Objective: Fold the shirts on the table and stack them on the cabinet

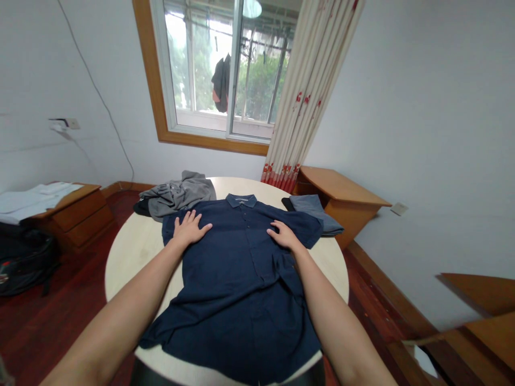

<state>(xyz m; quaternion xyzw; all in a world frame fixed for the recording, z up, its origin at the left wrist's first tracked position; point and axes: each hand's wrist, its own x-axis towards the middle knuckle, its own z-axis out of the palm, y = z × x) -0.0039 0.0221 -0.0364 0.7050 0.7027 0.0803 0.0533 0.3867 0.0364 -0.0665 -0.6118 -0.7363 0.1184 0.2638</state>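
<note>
A dark navy short-sleeved shirt (237, 268) lies spread front side up on a round pale table (132, 252), its collar at the far side and its hem towards me. Creases run across its lower half, and the cloth bunches beside my right forearm. My left hand (189, 229) rests on the shirt near the left sleeve, fingers spread. On the opposite side of the chest, my right hand (282, 235) lies on the cloth with its fingers apart. Neither hand grips anything.
A heap of grey clothing (177, 194) sits at the table's far left. Folded grey-blue and black garments (316, 212) lie at the far right, partly under the sleeve. Beyond stand a wooden desk (346, 187), a curtain (309, 91) and a window. A drawer cabinet (86, 214) and black bag (26, 257) are left.
</note>
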